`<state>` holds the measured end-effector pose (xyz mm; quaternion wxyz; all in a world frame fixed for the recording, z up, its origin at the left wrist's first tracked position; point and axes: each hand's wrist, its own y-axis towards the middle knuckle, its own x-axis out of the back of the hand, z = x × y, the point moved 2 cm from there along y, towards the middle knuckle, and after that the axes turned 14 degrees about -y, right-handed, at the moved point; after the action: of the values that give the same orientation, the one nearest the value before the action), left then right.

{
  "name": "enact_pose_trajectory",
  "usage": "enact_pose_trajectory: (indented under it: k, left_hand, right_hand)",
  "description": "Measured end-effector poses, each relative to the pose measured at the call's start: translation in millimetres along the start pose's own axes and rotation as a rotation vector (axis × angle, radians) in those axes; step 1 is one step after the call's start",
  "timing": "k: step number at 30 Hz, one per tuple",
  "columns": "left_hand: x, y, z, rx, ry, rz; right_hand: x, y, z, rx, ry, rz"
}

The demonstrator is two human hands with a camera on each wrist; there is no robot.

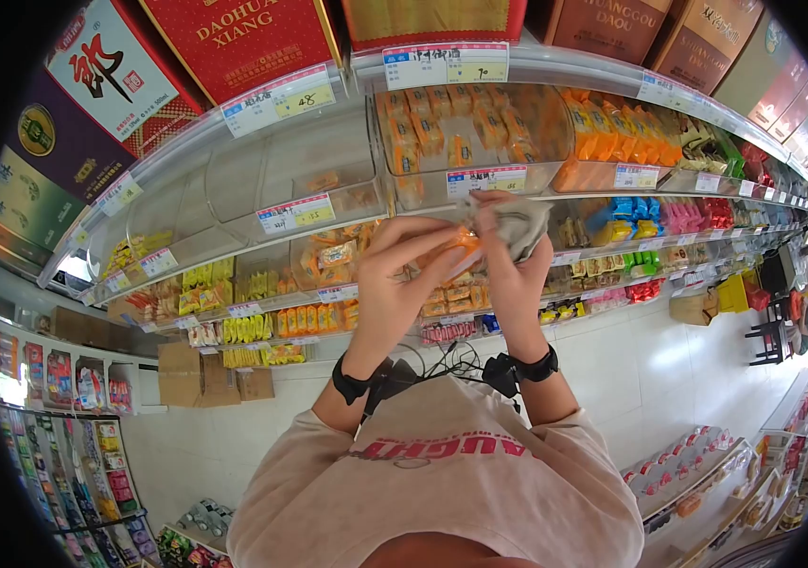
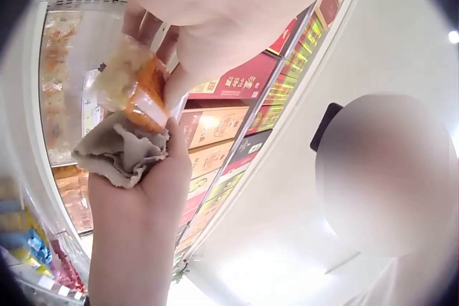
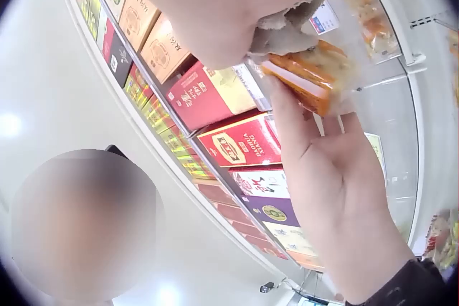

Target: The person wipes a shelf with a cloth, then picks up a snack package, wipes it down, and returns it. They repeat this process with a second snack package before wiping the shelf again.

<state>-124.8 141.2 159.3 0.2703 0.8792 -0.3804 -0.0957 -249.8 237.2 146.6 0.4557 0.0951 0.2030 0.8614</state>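
An orange wrapped snack packet (image 1: pixel 462 248) is between both hands in front of the shelf. The left hand (image 1: pixel 402 265) pinches it by one side; in the left wrist view the packet (image 2: pixel 147 98) shows clear wrapping and a pale label. A crumpled grey cloth (image 1: pixel 520 227) lies in the right hand (image 1: pixel 515 275), whose fingers curl round it. In the left wrist view the cloth (image 2: pixel 122 149) touches the packet's lower end. The right wrist view shows the left hand (image 3: pixel 337 184) holding the packet (image 3: pixel 308 76), with the cloth (image 3: pixel 290 30) beside it.
Clear bins of orange packets (image 1: pixel 461 128) line the shelf ahead, beside a bin (image 1: pixel 286 161) with few items. Boxed bottles (image 1: pixel 243 47) stand above behind price tags (image 1: pixel 447 66). Cardboard boxes (image 1: pixel 198 374) sit on the floor at left; a low display (image 1: pixel 688 473) is at lower right.
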Motion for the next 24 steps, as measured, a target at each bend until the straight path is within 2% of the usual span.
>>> enact_pose_trajectory:
  k: [1,5,8,11,14,18,20,21,23,24]
  left_hand:
    - [1,-3,7,-0.003,-0.043,-0.052]
    - [-6,-4,12,0.046,-0.377,-0.22]
    - [-4,-8,14,0.125,-0.221,-0.235]
    - [-15,-13,8,0.089,-0.145,-0.161]
    - [-17,-12,4,0.162,-0.279,-0.128]
    - [-10,-9,9,0.221,-0.379,-0.101]
    - [-9,-9,14,0.182,-0.35,-0.072]
    - [-9,-8,13,0.163,-0.335,-0.056]
    - [0,-6,-1,-0.059,0.121,0.021]
    - [2,-3,-9,-0.172,0.347,0.06]
  right_hand:
    - [-1,-1,0,-0.038,0.049,-0.004]
    - [-11,-9,1,0.157,0.073,0.176]
    - [-17,-18,3,0.202,-0.039,0.265]
    - [-13,-12,-3,0.155,-0.07,0.263]
    - [-10,-5,5,0.31,-0.081,0.342]
    - [-13,-11,12,0.101,0.071,0.328]
    - [-12,-11,10,-0.021,0.136,0.334]
    - [-11,-12,4,-0.148,0.209,0.338]
    - [-6,-15,-15,-0.399,0.352,0.337]
    - [-5,-16,-18,-0.42,0.357,0.34]
